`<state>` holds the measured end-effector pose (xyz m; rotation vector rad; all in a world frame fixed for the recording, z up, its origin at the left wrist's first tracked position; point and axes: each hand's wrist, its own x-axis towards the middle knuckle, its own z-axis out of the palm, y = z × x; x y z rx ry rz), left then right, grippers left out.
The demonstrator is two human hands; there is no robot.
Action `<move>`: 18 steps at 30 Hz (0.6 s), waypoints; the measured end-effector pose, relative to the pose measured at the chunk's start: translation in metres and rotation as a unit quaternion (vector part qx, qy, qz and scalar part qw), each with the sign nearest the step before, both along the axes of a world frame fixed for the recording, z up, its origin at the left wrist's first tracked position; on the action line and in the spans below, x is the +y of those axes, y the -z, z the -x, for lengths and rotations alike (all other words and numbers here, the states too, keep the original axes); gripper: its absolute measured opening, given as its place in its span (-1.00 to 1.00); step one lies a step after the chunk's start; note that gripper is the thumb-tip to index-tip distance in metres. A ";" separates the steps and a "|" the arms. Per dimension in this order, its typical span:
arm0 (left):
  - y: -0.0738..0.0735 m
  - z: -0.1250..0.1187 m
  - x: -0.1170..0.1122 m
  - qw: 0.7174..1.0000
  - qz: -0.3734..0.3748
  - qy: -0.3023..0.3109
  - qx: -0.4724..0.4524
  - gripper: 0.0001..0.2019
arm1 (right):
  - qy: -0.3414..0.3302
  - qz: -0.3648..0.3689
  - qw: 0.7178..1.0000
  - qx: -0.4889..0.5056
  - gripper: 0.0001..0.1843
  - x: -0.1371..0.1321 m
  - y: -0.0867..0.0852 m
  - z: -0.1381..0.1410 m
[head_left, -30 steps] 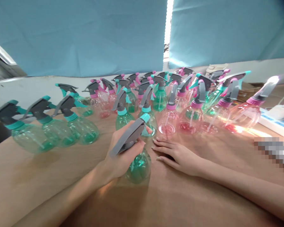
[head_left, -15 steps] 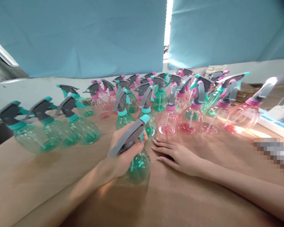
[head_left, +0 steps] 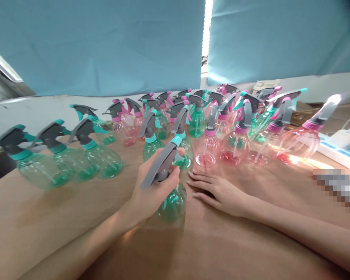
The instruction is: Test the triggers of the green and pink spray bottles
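Observation:
My left hand is wrapped round the neck of a green spray bottle with a grey trigger head and teal nozzle, standing on the brown table. A finger lies by the trigger. My right hand rests flat on the table just right of that bottle, fingers stretched out, holding nothing. Behind both hands stand several spray bottles, green ones in the middle and pink ones to the right.
Three green bottles stand in a row at the left. More pink bottles lean at the right, by a white power strip. Blue sheets hang behind the table.
The held bottle's spray head has tipped up more steeply and moved slightly right and away. My right hand has stayed still.

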<state>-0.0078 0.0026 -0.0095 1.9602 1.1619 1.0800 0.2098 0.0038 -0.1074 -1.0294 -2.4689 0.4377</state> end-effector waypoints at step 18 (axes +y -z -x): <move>-0.009 -0.001 0.001 0.996 0.040 0.073 -0.019 -0.50 | -0.003 -0.001 1.000 0.009 -0.52 0.001 0.002 0.000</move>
